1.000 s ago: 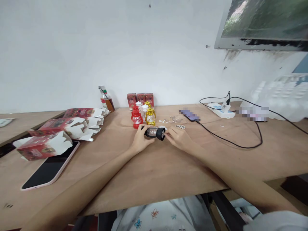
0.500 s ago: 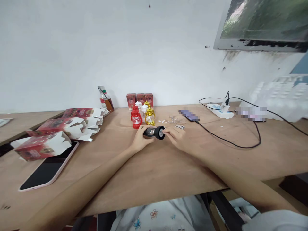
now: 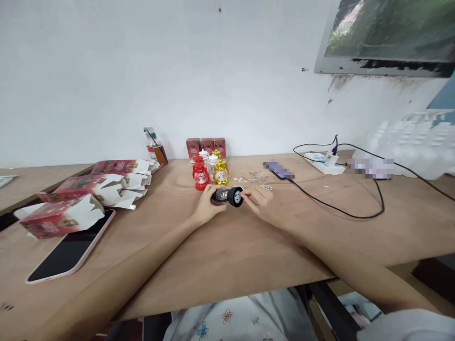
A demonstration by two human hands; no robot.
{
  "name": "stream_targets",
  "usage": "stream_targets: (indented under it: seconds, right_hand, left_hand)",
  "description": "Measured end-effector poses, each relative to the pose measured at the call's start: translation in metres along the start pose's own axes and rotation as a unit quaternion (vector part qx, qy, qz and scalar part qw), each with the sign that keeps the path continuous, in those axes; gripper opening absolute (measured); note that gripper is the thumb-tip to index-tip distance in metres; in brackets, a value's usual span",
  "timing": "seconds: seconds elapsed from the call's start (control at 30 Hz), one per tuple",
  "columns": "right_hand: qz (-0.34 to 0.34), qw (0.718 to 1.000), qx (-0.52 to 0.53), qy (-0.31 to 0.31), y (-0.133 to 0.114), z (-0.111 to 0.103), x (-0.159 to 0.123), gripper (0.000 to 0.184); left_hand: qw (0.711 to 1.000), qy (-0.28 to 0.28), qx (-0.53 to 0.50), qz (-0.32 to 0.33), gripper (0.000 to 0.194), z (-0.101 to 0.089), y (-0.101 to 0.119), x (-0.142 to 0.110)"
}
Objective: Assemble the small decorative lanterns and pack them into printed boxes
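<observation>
A small black lantern (image 3: 225,194) with a clear middle lies sideways in my left hand (image 3: 207,206), whose fingers wrap round its top end. Its round base faces right and shows a pale underside. My right hand (image 3: 259,201) is closed in a pinch at the edge of that base; anything between the fingertips is too small to make out. Just behind stand a red lantern (image 3: 201,177), gold lanterns (image 3: 221,173) and white lanterns (image 3: 212,162). Several button cells (image 3: 266,187) lie beyond my right hand, near scattered small metal pieces (image 3: 259,176).
Red printed boxes (image 3: 194,148) stand by the wall. Opened cartons (image 3: 60,215) and a pink-edged phone (image 3: 73,248) lie left. A bottle (image 3: 152,142) stands at the back. Right are another phone (image 3: 279,169), a power strip (image 3: 322,162), a black cable (image 3: 341,214) and white plastic trays (image 3: 401,142).
Both hands stay at the black lantern. Its base is turned slightly more toward me, and my right fingertips have shifted a little at its edge.
</observation>
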State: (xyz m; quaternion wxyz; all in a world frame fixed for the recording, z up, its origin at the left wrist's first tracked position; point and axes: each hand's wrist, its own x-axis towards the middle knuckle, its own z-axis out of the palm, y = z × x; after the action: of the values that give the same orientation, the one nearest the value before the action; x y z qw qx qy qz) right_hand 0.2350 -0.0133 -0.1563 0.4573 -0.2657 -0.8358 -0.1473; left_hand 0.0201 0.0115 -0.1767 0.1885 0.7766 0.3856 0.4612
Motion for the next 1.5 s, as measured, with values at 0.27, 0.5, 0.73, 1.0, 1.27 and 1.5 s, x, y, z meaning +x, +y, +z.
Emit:
stream_targets:
  seconds: [0.27, 0.5, 0.73, 1.0, 1.27, 1.5]
  right_hand:
    - [-0.012, 1.0, -0.018, 0.0, 0.0005, 0.0034, -0.0024, 0.016]
    - [-0.029, 0.999, -0.027, 0.01, -0.0002, 0.0031, -0.0015, 0.014]
    - [-0.048, 0.998, -0.047, 0.01, 0.0014, 0.0061, -0.0026, 0.018]
    - [0.058, 0.996, 0.064, 0.02, 0.0022, 0.0067, -0.0043, 0.012]
    - [0.018, 0.998, 0.056, 0.01, 0.0037, 0.0023, -0.0014, 0.012]
    - [-0.039, 0.999, 0.004, -0.004, 0.0087, 0.0037, -0.0035, 0.015]
  left_hand:
    - [1.0, -0.005, 0.012, 0.005, 0.044, -0.0017, 0.0022, -0.0006]
    - [1.0, -0.011, 0.017, 0.007, 0.045, -0.0026, 0.0046, -0.0009]
    - [1.0, -0.013, 0.021, 0.013, 0.045, -0.002, 0.0014, -0.0008]
    - [1.0, 0.004, 0.01, -0.01, 0.044, 0.0012, -0.0011, -0.0003]
    - [1.0, -0.003, 0.018, -0.005, 0.044, -0.0002, 0.001, -0.0014]
    - [0.999, -0.011, 0.032, 0.005, 0.045, -0.0014, 0.004, -0.0024]
